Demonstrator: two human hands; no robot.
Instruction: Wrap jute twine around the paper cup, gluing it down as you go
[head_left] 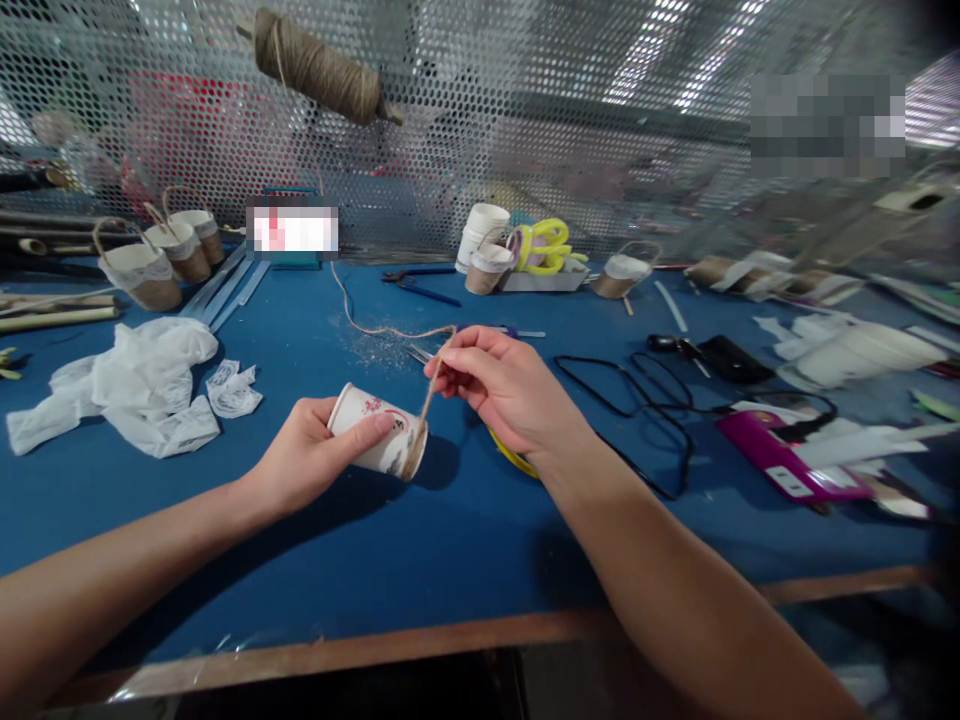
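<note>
My left hand (315,440) grips a white printed paper cup (367,425), tilted on its side above the blue table. Brown twine (430,392) is wound round the cup's right-hand end. Its strand rises from there to my right hand (499,385), whose thumb and fingers pinch it. Beyond my fingers the twine runs back across the table toward the mesh wall, where a large spool of twine (315,68) hangs. Scissors lie partly under my right hand; a yellow ring shape (514,455) shows below it.
White lace (127,385) lies at the left. Finished twine-wrapped cups with handles (142,275) stand behind it. Blue-handled pliers (424,286), stacked cups (480,235) and yellow scissors (544,245) are at the back. A black cable (675,440) and a purple box (787,460) lie on the right.
</note>
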